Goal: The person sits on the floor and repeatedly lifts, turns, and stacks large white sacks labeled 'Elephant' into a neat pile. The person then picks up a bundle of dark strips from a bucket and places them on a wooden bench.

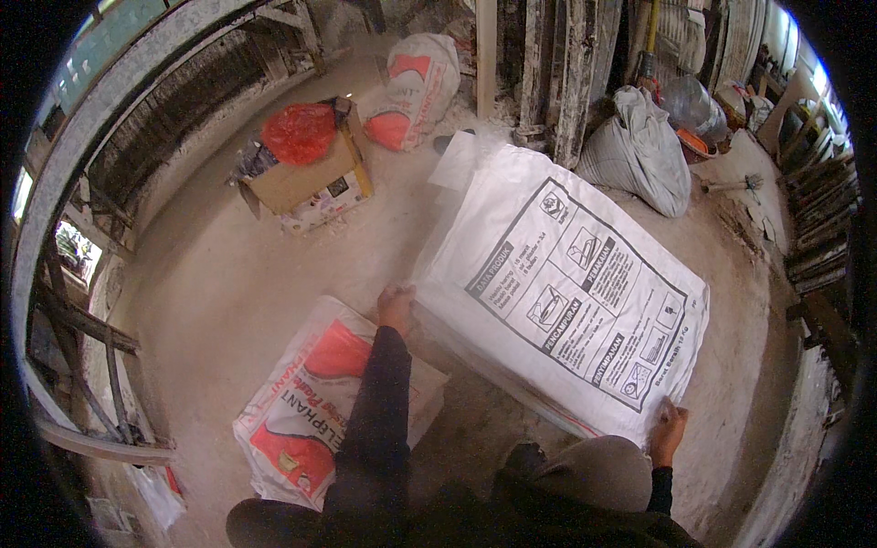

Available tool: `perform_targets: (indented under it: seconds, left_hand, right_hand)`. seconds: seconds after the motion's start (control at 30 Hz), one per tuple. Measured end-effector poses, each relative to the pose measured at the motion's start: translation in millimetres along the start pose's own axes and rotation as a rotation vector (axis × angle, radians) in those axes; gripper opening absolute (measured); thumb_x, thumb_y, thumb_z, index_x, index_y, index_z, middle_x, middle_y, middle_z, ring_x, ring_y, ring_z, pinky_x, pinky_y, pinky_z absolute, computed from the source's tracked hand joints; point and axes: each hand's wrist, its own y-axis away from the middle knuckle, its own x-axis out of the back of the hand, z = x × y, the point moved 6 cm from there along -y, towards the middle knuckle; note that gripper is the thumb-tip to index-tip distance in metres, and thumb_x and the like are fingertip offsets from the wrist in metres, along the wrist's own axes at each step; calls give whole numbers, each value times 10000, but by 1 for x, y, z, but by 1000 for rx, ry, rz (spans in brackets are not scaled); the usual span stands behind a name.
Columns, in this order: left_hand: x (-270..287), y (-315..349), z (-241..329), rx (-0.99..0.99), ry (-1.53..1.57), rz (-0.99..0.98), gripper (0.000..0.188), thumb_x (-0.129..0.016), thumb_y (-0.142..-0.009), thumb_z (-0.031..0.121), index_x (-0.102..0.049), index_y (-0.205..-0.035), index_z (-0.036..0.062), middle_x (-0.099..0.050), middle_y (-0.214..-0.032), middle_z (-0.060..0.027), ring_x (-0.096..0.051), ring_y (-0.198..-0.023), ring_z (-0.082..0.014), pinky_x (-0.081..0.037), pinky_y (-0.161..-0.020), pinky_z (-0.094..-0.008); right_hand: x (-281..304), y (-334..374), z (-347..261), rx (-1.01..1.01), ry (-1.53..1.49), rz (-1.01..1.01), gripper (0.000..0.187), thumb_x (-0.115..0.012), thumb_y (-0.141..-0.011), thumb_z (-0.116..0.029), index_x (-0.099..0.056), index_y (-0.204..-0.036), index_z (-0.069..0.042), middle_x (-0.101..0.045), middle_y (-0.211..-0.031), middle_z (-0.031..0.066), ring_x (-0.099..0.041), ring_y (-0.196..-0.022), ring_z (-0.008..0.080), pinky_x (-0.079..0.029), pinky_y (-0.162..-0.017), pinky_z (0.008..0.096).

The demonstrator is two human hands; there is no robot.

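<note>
A large white woven sack (pixel 575 310) with black printed panels and small drawings hangs tilted in front of me, its printed face up. At its left edge my left hand (pixel 396 305) is closed on the material, slightly blurred. My right hand (pixel 670 427) pinches the near right corner of the same sack, fingers closed. The sack's far end has a pale flap (pixel 454 163). Under my left forearm, a white sack with red patches (pixel 292 384) lies on the floor, partly hidden by the arm.
Ahead on the left sits a cardboard box (pixel 315 187) with a red plastic bag (pixel 300 134) on top. Beyond it slumps another red-and-white sack (pixel 416 91). A tied grey-white sack (pixel 639 151) leans by weathered posts at the far right. Pale dust covers the floor (pixel 201 247).
</note>
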Motion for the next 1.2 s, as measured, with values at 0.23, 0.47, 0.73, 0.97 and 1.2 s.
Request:
perform_targets:
  seconds: [0.23,0.47,0.73,0.97,1.2]
  left_hand:
    - [2,23,35,-591,-793,363,481,-636,-710,115,-432,-1133,9,-484,-1060,-161,-467,-1019,-285,-406,-841,-358]
    - [-96,88,52,-861,-1166,177,601,-533,-773,428,-315,-1305,252,-188,-1385,-154,-164,-1270,-368,-166,-928,-643]
    - [-112,64,23,-457,-1300,-217,639,-536,-730,530,-330,-1297,319,-126,-1411,-132,-80,-1290,-373,-131,-876,-713]
    - [-108,53,0,-418,-1264,-201,623,-536,-730,524,-363,-1284,298,-133,-1413,-126,-80,-1292,-370,-111,-879,-715]
    - [-99,84,25,-631,-1275,-50,603,-471,-755,545,-407,-1265,229,-178,-1402,-131,-98,-1283,-392,-72,-878,-720]
  right_hand:
    - [49,-6,-44,196,261,-17,408,-560,-799,-232,-497,-1195,-157,-359,-1271,205,-342,-1164,388,-331,-933,424]
    - [21,-49,-127,123,361,-164,565,-499,-796,-466,-315,-1309,-314,-180,-1403,140,-194,-1232,465,-155,-962,606]
    - [-60,-66,-88,-70,395,-161,680,-478,-752,-578,-222,-1338,-347,-121,-1425,110,-55,-1252,492,-38,-945,656]
    - [-55,-65,-109,-43,453,-158,679,-421,-762,-620,-222,-1342,-328,-82,-1427,134,-70,-1250,496,-46,-964,628]
    - [-12,-80,-156,182,159,-614,740,-526,-805,-414,-117,-1373,-173,-310,-1325,215,-278,-1241,343,-290,-983,371]
